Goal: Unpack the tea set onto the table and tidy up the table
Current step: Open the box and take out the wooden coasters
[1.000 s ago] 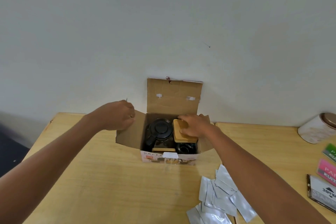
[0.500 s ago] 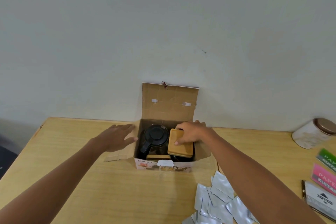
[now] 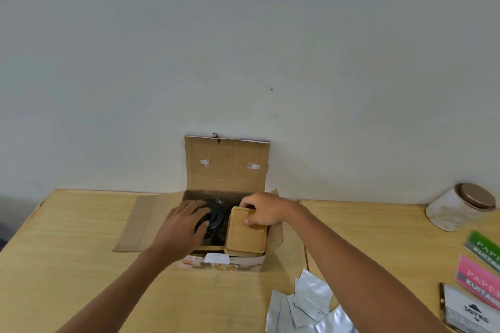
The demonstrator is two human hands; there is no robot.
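Note:
An open cardboard box [image 3: 226, 167] stands on the wooden table [image 3: 67, 265] against the wall, its back flap upright and its left flap lying flat. Inside on the left is a black teapot [image 3: 216, 216]. My left hand [image 3: 182, 227] rests on top of it with fingers spread over the lid. On the right of the box a light wooden tray [image 3: 244, 238] leans up out of the opening. My right hand [image 3: 263, 211] grips its far top edge. Anything below the tray is hidden.
Several silver foil sachets [image 3: 303, 305] lie in a loose pile at the front right. A white jar with a copper lid [image 3: 460, 205] lies on its side far right. Green, pink and white paper packs [image 3: 479, 278] sit at the right edge.
My left hand left the side flap, which now lies flat, and moved into the box onto the teapot. My right hand has raised the wooden tray a little higher.

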